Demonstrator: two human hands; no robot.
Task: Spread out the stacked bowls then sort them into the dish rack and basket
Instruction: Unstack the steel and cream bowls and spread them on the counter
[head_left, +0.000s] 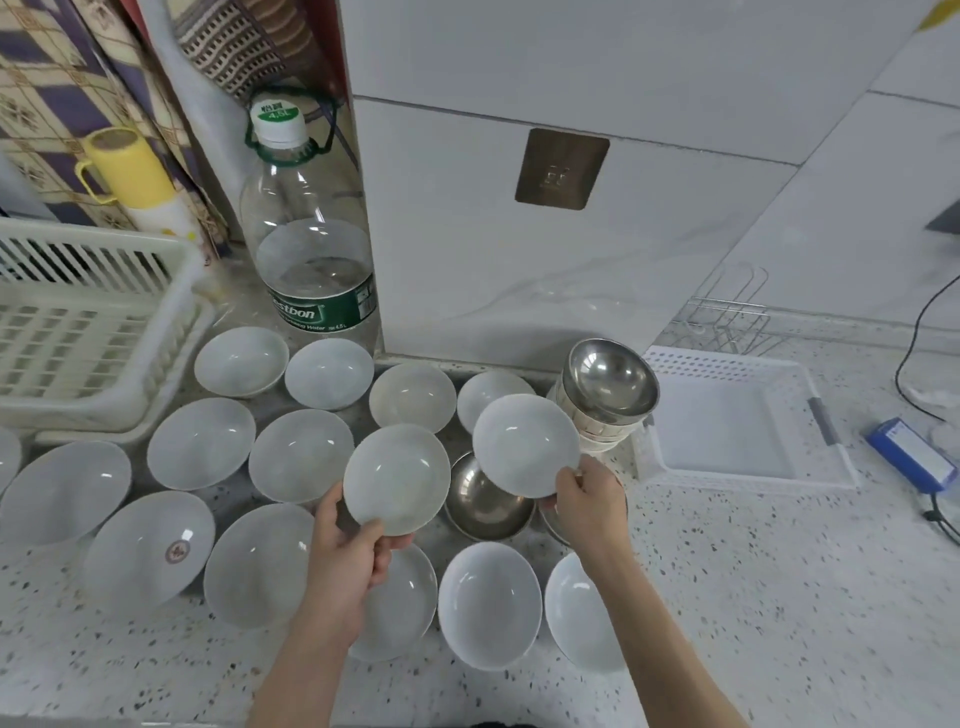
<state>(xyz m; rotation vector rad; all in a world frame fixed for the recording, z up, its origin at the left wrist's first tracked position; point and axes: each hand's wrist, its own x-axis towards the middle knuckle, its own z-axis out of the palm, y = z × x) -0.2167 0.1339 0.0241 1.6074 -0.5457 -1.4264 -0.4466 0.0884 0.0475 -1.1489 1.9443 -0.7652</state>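
Step in hand: spreading, sorting not begun, by look of it. Left hand pinches near rim of one white bowl, lifted over bench. Right hand grips rim of second white bowl, tilted, above steel bowl. Many white bowls already laid out singly, left and near. Remaining stack, steel bowl on top, stands far right beside white basket. Dish rack far left, empty. Next: set both held bowls on bare bench patches, then unstack remainder.
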